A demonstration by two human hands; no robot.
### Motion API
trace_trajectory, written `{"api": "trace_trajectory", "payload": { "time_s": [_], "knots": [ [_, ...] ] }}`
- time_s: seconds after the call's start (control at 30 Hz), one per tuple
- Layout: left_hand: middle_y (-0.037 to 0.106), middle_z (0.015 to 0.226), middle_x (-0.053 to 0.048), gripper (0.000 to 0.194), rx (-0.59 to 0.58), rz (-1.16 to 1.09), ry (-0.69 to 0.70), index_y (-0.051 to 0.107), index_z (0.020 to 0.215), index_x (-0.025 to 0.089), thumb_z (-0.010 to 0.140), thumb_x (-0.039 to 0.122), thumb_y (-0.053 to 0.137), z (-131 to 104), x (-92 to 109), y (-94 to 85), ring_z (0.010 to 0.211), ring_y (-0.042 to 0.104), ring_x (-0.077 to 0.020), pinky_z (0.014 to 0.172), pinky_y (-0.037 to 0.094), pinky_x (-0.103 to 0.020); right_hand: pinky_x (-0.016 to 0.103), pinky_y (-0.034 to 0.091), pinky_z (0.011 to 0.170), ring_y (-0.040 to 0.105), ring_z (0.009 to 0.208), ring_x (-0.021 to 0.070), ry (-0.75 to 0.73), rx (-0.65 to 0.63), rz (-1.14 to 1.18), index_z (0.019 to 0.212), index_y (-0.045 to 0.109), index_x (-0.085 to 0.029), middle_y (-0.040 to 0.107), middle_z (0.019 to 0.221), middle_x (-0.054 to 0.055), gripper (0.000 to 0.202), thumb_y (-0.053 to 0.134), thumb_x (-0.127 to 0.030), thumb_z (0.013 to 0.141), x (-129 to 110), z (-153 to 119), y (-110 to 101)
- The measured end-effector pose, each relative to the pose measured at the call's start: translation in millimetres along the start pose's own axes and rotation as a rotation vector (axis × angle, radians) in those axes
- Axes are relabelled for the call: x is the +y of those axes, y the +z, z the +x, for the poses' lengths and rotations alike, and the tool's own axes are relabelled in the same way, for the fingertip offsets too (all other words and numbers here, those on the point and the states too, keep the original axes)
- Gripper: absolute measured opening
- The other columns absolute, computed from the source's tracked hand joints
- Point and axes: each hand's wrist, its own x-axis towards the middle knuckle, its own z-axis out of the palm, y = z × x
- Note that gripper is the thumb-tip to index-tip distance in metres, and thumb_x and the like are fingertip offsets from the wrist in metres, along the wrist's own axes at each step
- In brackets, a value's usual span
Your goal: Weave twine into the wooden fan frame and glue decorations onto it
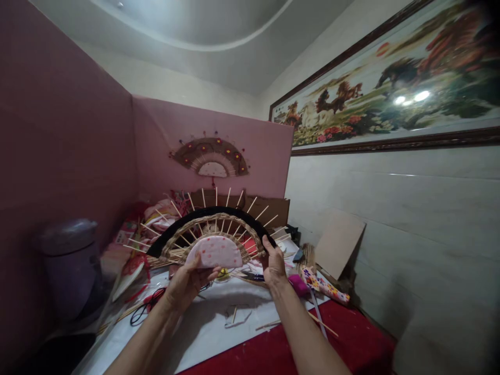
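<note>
Currently, we find the fan [214, 240] raised above the bench [195, 346], between both hands, its long axis running crosswise, its curved side and sticks [216, 197] uppermost. We record the left hand [191, 278] with its grip closed on the pad [216, 254] at the lower left edge, thumb in front; the fan extends upward and to both sides. The right hand [274, 263] has its grip closed on the right end of the black band [219, 210]. We judge the left hand nearer the fan's middle. Beyond, we note a second fan [213, 147] against the panel [269, 166].
</note>
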Motion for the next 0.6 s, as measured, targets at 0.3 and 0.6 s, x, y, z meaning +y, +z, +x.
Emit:
{"api": "trace_trajectory", "payload": {
  "time_s": [0.3, 0.6],
  "knots": [
    [0.07, 0.073, -0.013, 0.024, 0.008, -0.021, 0.067, 0.052, 0.112, 0.011, 0.091, 0.02, 0.043, 6.2, -2.0, -5.2, 0.065, 0.07, -0.0222, 0.062, 0.06, -0.031, 0.019, 0.041, 0.037, 0.053, 0.042, 0.0074, 0.03, -0.006, 0.066, 0.088, 0.064, -0.015, 0.064, 0.059, -0.005, 0.049, 0.085, -0.036, 0.05, -2.0, -2.9, 2.4],
    [0.069, 0.075, -0.015, 0.024, 0.016, -0.003, 0.033, 0.05, 0.111, 0.008, 0.091, 0.018, 0.045, 1.9, 1.4, -0.6, 0.066, 0.07, -0.0229, 0.062, 0.059, -0.03, 0.017, 0.038, 0.036, 0.052, 0.043, 0.0064, 0.039, -0.001, 0.06, 0.083, 0.062, -0.015, 0.065, 0.062, -0.004, 0.046, 0.085, -0.038, 0.051, 0.6, -1.0, -0.3]
  ]
}}
